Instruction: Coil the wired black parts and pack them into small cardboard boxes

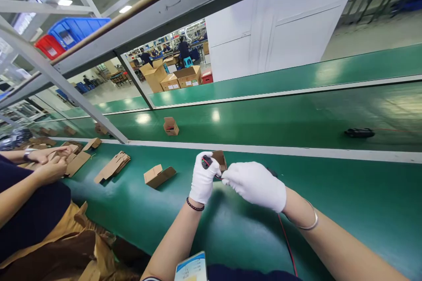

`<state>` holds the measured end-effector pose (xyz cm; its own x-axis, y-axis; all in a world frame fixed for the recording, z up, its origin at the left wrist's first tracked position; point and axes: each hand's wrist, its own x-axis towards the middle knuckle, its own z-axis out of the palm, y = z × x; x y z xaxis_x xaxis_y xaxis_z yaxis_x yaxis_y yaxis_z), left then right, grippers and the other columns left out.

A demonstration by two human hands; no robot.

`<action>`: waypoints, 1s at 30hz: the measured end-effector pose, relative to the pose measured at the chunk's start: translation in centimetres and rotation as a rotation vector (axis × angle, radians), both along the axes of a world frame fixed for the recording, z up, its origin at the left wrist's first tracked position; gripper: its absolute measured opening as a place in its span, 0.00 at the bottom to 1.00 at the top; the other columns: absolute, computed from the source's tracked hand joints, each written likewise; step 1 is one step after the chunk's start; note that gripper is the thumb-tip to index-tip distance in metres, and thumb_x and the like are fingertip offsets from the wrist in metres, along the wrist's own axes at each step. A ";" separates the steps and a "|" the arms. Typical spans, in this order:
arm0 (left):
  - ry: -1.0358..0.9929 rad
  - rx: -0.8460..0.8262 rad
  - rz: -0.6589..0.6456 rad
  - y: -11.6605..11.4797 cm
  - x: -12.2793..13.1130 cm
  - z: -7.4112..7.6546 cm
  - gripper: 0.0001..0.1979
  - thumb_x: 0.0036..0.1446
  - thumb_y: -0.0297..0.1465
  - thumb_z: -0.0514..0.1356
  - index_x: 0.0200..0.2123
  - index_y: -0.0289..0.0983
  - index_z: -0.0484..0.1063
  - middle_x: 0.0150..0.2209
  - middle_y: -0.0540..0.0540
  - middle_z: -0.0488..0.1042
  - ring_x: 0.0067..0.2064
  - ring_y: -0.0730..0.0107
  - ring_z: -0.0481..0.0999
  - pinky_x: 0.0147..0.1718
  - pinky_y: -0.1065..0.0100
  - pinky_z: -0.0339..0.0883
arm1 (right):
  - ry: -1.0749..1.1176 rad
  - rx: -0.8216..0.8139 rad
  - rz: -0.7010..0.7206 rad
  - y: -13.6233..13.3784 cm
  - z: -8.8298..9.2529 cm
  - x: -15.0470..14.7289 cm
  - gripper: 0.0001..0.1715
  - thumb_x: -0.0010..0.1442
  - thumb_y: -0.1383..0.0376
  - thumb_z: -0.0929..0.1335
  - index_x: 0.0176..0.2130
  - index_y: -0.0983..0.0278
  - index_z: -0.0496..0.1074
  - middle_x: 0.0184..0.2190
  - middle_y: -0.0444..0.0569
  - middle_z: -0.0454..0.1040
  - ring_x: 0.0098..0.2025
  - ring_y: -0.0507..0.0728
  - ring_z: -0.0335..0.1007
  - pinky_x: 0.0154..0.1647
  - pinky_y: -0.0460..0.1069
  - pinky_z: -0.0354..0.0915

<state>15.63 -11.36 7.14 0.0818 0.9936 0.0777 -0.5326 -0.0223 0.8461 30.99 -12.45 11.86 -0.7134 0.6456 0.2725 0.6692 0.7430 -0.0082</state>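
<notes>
My left hand (202,178), in a white glove, is closed round a small black part (206,162) with a bit of red wire showing on it. Close by on the right, my right hand (255,184), also gloved, pinches a thin red wire (219,178) that runs between the two hands. Just behind them an open small cardboard box (220,158) is partly covered by my fingers. Beyond my right hand a dark object (272,172) peeks out, mostly hidden. A longer red wire (287,239) trails from below my right wrist toward my body.
On the green bench (329,210) to the left lie an open carton (159,176) and stacked flat cardboard (114,166). A co-worker's hands (49,160) handle cardboard there. Past the white rail, the belt carries a box (170,126) and a black wired part (359,133).
</notes>
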 end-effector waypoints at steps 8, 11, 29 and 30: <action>0.457 0.017 -0.074 -0.6 1.6 0.5 0.21 0.41 0.25 0.61 0.42 0.36 0.61 0.38 0.51 0.67 0.37 0.87 0.66 0.40 0.80 0.62 | 0.645 -0.361 -0.477 0.8 -0.3 -0.8 0.25 0.46 0.56 0.71 0.45 0.60 0.73 0.35 0.44 0.73 0.36 0.53 0.69 0.39 0.48 0.64; 0.511 0.057 0.077 -0.3 1.8 0.2 0.18 0.44 0.24 0.58 0.41 0.36 0.61 0.39 0.51 0.67 0.37 0.86 0.66 0.42 0.78 0.62 | 0.748 -0.373 -0.396 0.8 -1.5 -1.0 0.22 0.50 0.57 0.69 0.45 0.62 0.73 0.37 0.46 0.73 0.39 0.54 0.69 0.42 0.49 0.64; 0.762 -0.041 0.299 -1.2 2.4 -0.8 0.29 0.52 0.32 0.52 0.58 0.39 0.51 0.57 0.44 0.61 0.56 0.71 0.65 0.61 0.62 0.60 | 0.653 -0.166 -0.192 0.8 -2.2 -2.8 0.07 0.55 0.67 0.68 0.36 0.61 0.76 0.36 0.44 0.73 0.39 0.50 0.67 0.42 0.45 0.62; 0.791 -0.040 0.285 -1.3 2.0 -0.7 0.29 0.52 0.31 0.52 0.59 0.41 0.51 0.57 0.45 0.61 0.56 0.70 0.66 0.61 0.60 0.61 | 0.656 -0.123 -0.151 1.1 -2.3 -2.7 0.07 0.55 0.68 0.68 0.36 0.61 0.76 0.35 0.44 0.73 0.39 0.50 0.67 0.42 0.45 0.62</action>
